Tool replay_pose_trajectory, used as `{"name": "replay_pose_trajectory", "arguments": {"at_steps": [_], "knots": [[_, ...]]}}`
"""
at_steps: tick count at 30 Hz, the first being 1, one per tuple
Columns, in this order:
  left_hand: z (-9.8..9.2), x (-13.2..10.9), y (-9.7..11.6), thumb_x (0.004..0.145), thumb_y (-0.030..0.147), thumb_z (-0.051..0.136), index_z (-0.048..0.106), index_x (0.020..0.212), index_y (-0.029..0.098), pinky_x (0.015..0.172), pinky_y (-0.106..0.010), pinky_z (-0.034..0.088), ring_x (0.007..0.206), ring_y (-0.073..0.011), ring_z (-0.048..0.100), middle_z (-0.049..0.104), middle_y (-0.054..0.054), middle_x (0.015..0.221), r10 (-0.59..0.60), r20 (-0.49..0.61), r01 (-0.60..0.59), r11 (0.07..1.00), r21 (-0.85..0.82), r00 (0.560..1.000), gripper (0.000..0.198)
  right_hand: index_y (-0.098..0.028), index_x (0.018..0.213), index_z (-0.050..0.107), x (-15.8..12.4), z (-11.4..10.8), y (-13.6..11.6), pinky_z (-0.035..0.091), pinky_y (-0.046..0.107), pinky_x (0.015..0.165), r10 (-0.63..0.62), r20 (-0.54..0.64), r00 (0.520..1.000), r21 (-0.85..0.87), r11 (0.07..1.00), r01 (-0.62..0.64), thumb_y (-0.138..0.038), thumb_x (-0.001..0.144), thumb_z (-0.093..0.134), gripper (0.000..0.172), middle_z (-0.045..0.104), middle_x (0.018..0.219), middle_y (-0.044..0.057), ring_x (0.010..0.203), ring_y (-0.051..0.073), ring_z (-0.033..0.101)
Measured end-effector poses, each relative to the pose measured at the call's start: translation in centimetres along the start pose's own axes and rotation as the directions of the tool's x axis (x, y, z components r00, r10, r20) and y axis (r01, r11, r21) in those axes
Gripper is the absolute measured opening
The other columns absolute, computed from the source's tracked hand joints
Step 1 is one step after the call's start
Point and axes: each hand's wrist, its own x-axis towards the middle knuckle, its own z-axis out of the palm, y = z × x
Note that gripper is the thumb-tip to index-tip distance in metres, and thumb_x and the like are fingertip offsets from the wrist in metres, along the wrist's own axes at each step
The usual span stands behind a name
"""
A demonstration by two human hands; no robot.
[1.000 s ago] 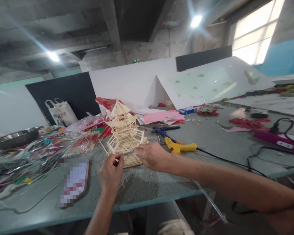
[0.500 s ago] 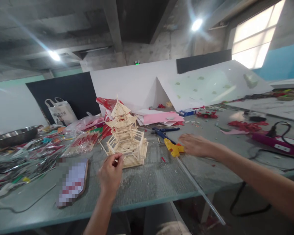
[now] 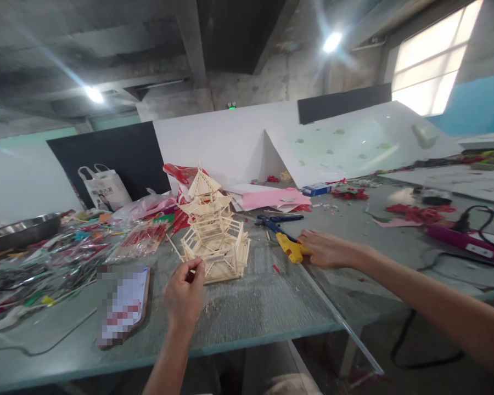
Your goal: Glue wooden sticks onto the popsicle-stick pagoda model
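Note:
A pagoda model [image 3: 214, 241] built of thin pale wooden sticks stands upright on the table, with tiered roofs and a railed base. At its front left corner is my left hand [image 3: 185, 291], thumb and forefinger pinched together. What lies in that pinch, if anything, is too small to make out. My right hand [image 3: 323, 248] is closed on a yellow hot glue gun [image 3: 290, 249] lying right of the model. Out of the gun's rear runs a long clear glue stick [image 3: 341, 318], reaching past the table's front edge. Blue-handled pliers [image 3: 282, 219] lie just behind the gun.
A phone-like flat object [image 3: 125, 307], partly blurred out, lies left of my left hand. Plastic-wrapped craft bits [image 3: 66, 258] and a metal bowl [image 3: 20, 230] crowd the left side. Pink paper [image 3: 271, 197] is behind the model. A purple power strip [image 3: 469, 241] with a black cord sits far right.
My right hand has come down from above the glue gun and its fingers have closed on it. My left hand stays pinched by the model's base.

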Motion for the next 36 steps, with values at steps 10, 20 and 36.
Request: {"name": "replay_pose_trajectory", "arguments": {"at_steps": [10, 20, 36], "knots": [[-0.7, 0.1, -0.1, 0.071, 0.045, 0.059, 0.065, 0.086, 0.017, 0.050, -0.023, 0.039, 0.052, -0.0128, 0.052, 0.060, 0.001, 0.059, -0.143, 0.078, 0.160, 0.936, -0.314, 0.987, 0.033, -0.011, 0.096, 0.049, 0.0, -3.3, -0.2, 0.036, 0.026, 0.067, 0.098, 0.013, 0.995, 0.256, 0.962, -0.098, -0.015, 0.081, 0.049, 0.016, 0.056, 0.089, 0.012, 0.074, 0.016, 0.051], [-1.3, -0.1, 3.5, 0.062, 0.028, 0.072, 0.061, 0.071, 0.012, 0.039, -0.015, 0.021, 0.040, -0.0004, 0.032, 0.051, 0.005, 0.055, -0.176, 0.389, 0.426, 0.423, -0.799, 0.904, 0.022, -0.017, 0.079, 0.043, 1.1, -8.0, -7.5, 0.035, 0.020, 0.057, -0.194, -0.101, 0.976, 0.585, 0.782, 0.216, -0.039, 0.082, 0.052, 0.024, 0.047, 0.075, 0.000, 0.062, 0.010, 0.044], [-1.9, -0.5, 1.8, 0.062, 0.027, 0.074, 0.062, 0.070, 0.012, 0.039, -0.014, 0.022, 0.041, 0.0002, 0.033, 0.054, 0.004, 0.057, -0.225, 0.356, 0.417, 0.353, -0.838, 0.907, 0.021, -0.016, 0.067, 0.041, 0.5, -7.8, -11.2, 0.027, 0.023, 0.051, -0.205, -0.170, 0.964, 0.724, 0.638, 0.263, -0.053, 0.079, 0.048, 0.039, 0.039, 0.064, -0.003, 0.054, 0.009, 0.034]]}}
